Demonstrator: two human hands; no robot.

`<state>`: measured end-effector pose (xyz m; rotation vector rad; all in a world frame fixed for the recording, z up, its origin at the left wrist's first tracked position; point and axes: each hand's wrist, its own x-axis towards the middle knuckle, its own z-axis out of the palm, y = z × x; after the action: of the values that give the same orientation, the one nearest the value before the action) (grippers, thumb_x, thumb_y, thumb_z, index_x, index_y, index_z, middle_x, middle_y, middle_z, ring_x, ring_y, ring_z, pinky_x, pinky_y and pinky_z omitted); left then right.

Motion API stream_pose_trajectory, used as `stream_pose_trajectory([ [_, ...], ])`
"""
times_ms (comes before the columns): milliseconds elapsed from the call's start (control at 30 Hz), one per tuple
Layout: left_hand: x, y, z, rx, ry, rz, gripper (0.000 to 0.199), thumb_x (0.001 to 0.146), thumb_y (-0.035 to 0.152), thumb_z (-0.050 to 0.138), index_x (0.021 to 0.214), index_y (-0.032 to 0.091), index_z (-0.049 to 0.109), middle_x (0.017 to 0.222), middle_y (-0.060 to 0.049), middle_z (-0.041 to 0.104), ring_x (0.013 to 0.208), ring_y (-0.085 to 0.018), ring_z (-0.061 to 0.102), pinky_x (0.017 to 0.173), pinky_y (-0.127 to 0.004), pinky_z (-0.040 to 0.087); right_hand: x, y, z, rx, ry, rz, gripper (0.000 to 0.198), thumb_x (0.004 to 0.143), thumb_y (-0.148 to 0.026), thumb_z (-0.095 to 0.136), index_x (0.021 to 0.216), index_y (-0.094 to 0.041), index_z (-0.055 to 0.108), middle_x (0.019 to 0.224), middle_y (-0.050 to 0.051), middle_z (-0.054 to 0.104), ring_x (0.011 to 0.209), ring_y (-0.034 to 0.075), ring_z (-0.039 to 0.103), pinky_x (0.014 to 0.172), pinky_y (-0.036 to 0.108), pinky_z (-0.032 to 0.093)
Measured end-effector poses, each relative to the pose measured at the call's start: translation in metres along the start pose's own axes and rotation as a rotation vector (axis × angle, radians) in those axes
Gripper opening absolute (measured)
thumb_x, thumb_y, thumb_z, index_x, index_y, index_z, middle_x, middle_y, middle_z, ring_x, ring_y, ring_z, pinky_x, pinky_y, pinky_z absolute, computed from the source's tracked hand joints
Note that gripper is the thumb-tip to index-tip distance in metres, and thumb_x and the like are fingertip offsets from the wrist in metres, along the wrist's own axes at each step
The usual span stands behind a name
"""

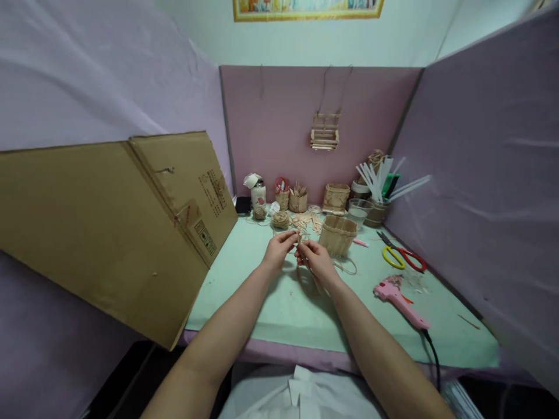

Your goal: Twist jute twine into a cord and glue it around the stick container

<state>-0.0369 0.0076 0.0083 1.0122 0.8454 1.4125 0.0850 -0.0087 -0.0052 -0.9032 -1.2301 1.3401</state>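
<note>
Both hands meet over the middle of the table, fingertips close together. My left hand (279,249) pinches twine between thumb and fingers. My right hand (317,261) is closed on the same tan twine (304,263), whose strands trail down below the palm toward the tabletop. How the strands are joined between the fingers is too small to make out. Just behind my right hand stands a box made of wooden craft sticks (338,234). Beyond my left hand lies a ball of twine (280,219), with loose strands around it.
A pink glue gun (402,304) and scissors (399,251) lie at the right. Glue sticks (379,177) stand in a holder beside a cup of clear liquid (358,213). Leaning at the left is a large cardboard sheet (131,233). A small stick swing (325,138) hangs at the back.
</note>
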Motion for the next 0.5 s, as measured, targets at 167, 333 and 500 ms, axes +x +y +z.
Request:
stream_pose_trajectory([
  [167, -0.0028, 0.0029, -0.002, 0.053, 0.003, 0.025, 0.033, 0.056, 0.038, 0.079, 0.077, 0.015, 0.069, 0.077, -0.004, 0.066, 0.073, -0.012, 0.057, 0.073, -0.026, 0.042, 0.0038, 0.0049, -0.0024, -0.154, 0.0, -0.128, 0.029, 0.077, -0.048, 0.06, 0.076, -0.019, 0.059, 0.068, 0.0, 0.061, 0.06, 0.013, 0.054, 0.061, 0.027, 0.045],
  [333, -0.0036, 0.0046, -0.002, 0.178, 0.007, 0.004, 0.03, 0.056, 0.035, 0.077, 0.076, 0.014, 0.07, 0.077, -0.004, 0.067, 0.073, -0.014, 0.058, 0.071, -0.028, 0.043, 0.0014, 0.0062, -0.0084, -0.476, 0.043, -0.305, 0.027, 0.087, -0.042, 0.047, 0.076, -0.02, 0.057, 0.068, 0.0, 0.059, 0.065, 0.015, 0.053, 0.063, 0.028, 0.042],
  [500, -0.0044, 0.0043, -0.0023, 0.215, -0.044, -0.012, 0.028, 0.058, 0.034, 0.076, 0.076, 0.013, 0.071, 0.076, -0.005, 0.067, 0.074, -0.014, 0.057, 0.072, -0.029, 0.044, -0.0021, 0.0064, -0.0085, -0.646, 0.041, -0.359, 0.028, 0.089, -0.041, 0.044, 0.08, -0.02, 0.059, 0.07, 0.001, 0.06, 0.065, 0.016, 0.054, 0.062, 0.028, 0.039],
])
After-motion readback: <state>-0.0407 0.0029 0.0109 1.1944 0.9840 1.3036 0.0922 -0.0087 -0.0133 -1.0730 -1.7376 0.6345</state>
